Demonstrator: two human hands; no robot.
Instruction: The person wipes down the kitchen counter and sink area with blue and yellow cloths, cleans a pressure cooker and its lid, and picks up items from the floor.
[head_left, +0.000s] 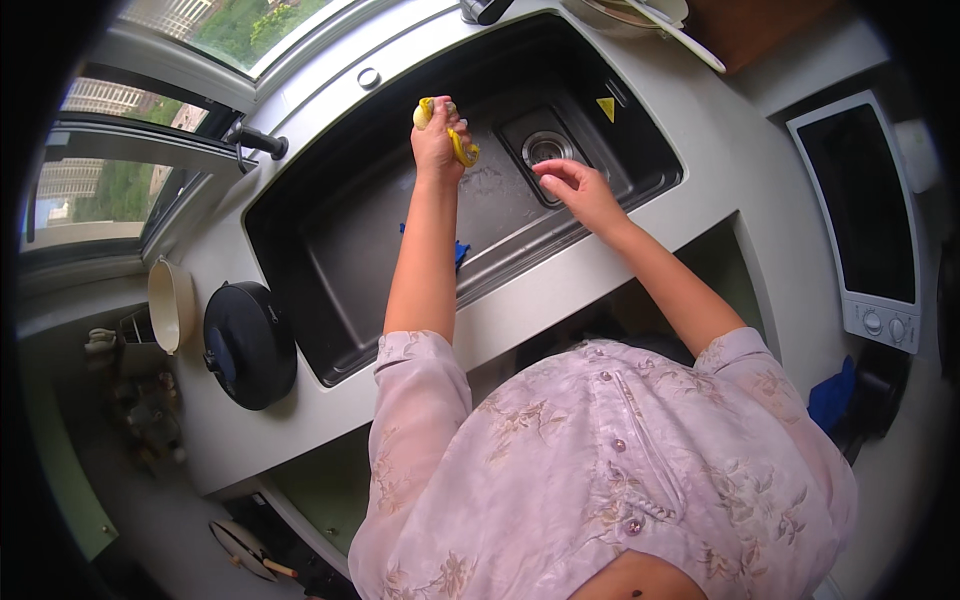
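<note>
My left hand (437, 150) is closed around a crumpled yellow cloth (465, 150) above the far part of a black sink (352, 217). Bits of the cloth stick out on both sides of the fist. My right hand (589, 196) holds nothing; its fingers are loosely bent, with thumb and forefinger a little apart. It hovers above the sink's near right side, by the round metal drain (547, 149). A blue piece of cloth or plastic (462, 253) lies on the sink floor, partly hidden under my left forearm.
Left of the sink are a black lidded electric pan (251, 345) and a cream bowl (170, 306). A black faucet (484, 9) stands at the back edge. A bowl with a white-handled utensil (679, 34) sits back right, and a white microwave (859, 217) at right.
</note>
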